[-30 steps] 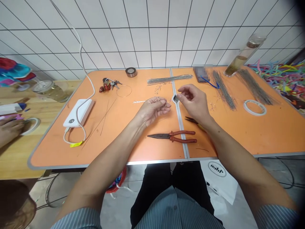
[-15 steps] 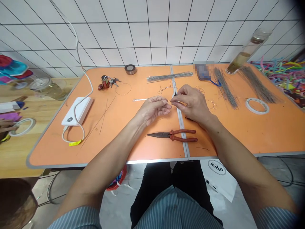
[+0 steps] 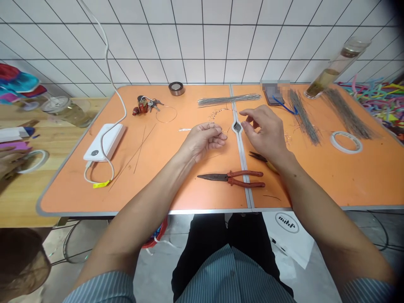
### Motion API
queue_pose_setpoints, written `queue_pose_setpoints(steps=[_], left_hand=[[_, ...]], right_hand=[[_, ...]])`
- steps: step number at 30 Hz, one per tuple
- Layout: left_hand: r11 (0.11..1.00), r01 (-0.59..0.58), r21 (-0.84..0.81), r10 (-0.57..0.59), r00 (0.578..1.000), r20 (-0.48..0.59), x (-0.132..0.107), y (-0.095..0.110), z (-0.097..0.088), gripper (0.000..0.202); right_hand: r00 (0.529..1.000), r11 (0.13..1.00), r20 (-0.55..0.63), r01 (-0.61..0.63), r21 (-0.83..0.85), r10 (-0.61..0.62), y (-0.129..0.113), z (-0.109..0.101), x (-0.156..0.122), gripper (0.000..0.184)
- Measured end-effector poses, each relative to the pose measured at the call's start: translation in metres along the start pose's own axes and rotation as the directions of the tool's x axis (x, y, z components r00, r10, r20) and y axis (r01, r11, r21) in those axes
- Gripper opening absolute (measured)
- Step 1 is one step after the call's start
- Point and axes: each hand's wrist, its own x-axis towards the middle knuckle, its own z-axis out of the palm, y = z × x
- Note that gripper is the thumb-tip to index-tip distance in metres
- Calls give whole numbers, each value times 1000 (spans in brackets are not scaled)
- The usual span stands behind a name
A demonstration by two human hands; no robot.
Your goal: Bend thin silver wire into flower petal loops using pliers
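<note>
Wire bit (image 3: 221, 134) in left hand (image 3: 203, 141) too small to tell; dark tool (image 3: 257, 156) half hidden under right hand (image 3: 265, 130); flat object (image 3: 274, 92) blurred.

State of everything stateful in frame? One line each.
left hand: curled shut on wire rings
right hand: open, holding nothing, apart from the left hand
red pliers: shut, lying flat
power bank: white cable plugged in
tall jar: lidded, part full of amber liquid

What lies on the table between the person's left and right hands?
In the head view, the table's metal centre seam with its dark latch runs between the left hand, pinching fine wire, and the right hand.
</note>
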Motion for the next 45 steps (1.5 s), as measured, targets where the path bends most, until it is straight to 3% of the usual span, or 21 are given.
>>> queue_pose_setpoints(steps=[5,10,18,23,25,29,32,35,38,45], left_hand=[[995,76,-63,-79,996,-47,1,2,0,10],[994,76,-75,-78,997,-24,1,1,1,10],[993,85,-77,-86,996,-1,-2,3,5,16],[986,144,-87,-145,989,-15,-3,5,6,24],[982,160,-98,-164,986,-36,-3,5,5,22],[973,167,-161,-181,981,-77,-2,7,5,19],[961,174,-217,-197,976,-90,-2,11,6,23],[948,178,-262,-207,975,-86,-3,15,7,25],[938,181,-295,-207,977,-58,-5,18,7,25],[944,148,-294,-169,984,-48,-5,19,4,24]], right_hand=[[999,993,23,26,115,-29,-12,7,-3,22],[996,988,91,11,156,-26,-16,13,-6,22],[964,925,242,-189,329,111,-17,16,-10,22],[966,921,233,-190,339,113,-17,17,-7,17],[969,943,219,-178,282,117,-19,9,-5,19],[956,989,256,-145,0,140,-18,-28,-17,48],[910,951,371,-70,-300,184,-6,-60,-43,51],[845,884,469,-8,-467,255,8,-80,-72,44],[823,857,503,40,-514,263,17,-84,-90,36],[898,773,404,128,-622,176,17,-70,-104,25]])
